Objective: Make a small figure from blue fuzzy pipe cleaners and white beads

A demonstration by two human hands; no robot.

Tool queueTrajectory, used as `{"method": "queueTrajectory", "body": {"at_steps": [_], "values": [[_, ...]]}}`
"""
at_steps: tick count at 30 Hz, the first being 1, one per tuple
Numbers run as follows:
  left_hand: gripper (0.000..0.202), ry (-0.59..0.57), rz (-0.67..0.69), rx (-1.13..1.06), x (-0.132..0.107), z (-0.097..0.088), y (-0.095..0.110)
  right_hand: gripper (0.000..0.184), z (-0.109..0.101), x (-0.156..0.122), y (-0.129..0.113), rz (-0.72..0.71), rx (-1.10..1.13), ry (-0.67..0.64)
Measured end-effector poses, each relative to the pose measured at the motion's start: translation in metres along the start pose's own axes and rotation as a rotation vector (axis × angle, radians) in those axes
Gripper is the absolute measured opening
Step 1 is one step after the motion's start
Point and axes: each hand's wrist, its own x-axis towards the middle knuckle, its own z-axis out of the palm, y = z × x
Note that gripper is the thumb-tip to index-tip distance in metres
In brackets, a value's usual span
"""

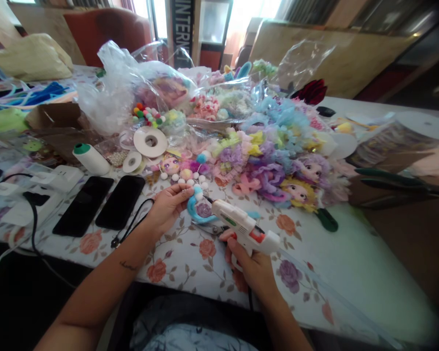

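My right hand is wrapped around the handle of a white glue gun. Its dark nozzle reaches a small blue-and-white pom-pom piece pinched between the fingertips of my left hand. Whether nozzle and piece touch I cannot tell. Just below the piece curves a light blue fuzzy stem, perhaps joined to it. Scissors lie partly hidden behind the glue gun. Beyond my left fingers rests a string of white balls beside a doll-face charm.
Two black phones lie left, near a power strip with cables. A thread spool and ribbon rolls stand behind. Heaped fuzzy flowers, doll heads and plastic bags fill the back. A cardboard box stands right.
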Motion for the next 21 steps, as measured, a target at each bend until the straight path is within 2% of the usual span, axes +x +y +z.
{"method": "queueTrajectory", "body": {"at_steps": [6, 9, 12, 15, 18, 20, 21], "values": [[0.014, 0.008, -0.062, -0.076, 0.002, -0.001, 0.002, 0.048, -0.001, 0.001, 0.003, 0.004, 0.016, -0.02], [0.009, 0.074, -0.08, -0.103, 0.001, 0.001, 0.005, 0.045, -0.006, 0.005, 0.005, -0.098, 0.034, -0.005], [0.013, 0.155, -0.079, -0.084, -0.001, 0.004, 0.008, 0.04, -0.028, 0.009, 0.002, -0.2, 0.053, 0.104], [0.019, 0.173, -0.092, -0.053, -0.001, 0.006, 0.009, 0.038, -0.073, 0.012, -0.002, -0.207, -0.047, 0.406], [0.022, 0.14, -0.101, -0.013, -0.002, 0.005, 0.008, 0.042, -0.138, 0.015, -0.001, -0.174, -0.364, 0.809], [0.02, 0.11, -0.095, 0.005, -0.002, 0.004, 0.006, 0.045, -0.184, 0.021, 0.004, -0.144, -0.464, 0.948], [0.019, 0.102, -0.091, 0.01, -0.002, 0.003, 0.006, 0.047, -0.205, 0.025, 0.008, -0.101, -0.654, 1.039]]}}
